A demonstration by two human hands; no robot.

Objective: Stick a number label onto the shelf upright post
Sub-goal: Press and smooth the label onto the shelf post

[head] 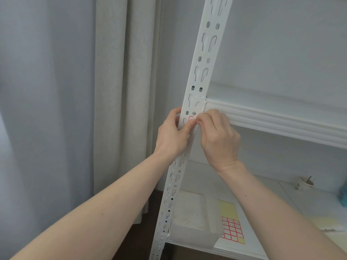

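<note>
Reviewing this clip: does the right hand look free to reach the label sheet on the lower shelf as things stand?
Probably not at once. The right hand is up at the upright post, its fingers pressing the red-edged label. The label sheet lies uncovered below, beside the clear tub, so nothing blocks it otherwise.

I can see only a red-edged sliver of the number label (191,118) on the upright post (203,59); my left hand (171,135) and right hand (218,139) cover the rest, so its number is unreadable. Both thumbs meet over it, and I cannot tell which fingertips actually touch it. The post runs out of frame top and bottom. On the lower shelf (262,241), the sticker sheet (231,228) carries digits too small to read with certainty, and the translucent box (193,220) hides its left edge. The small pot (305,182) at the far edge is blurred.
</note>
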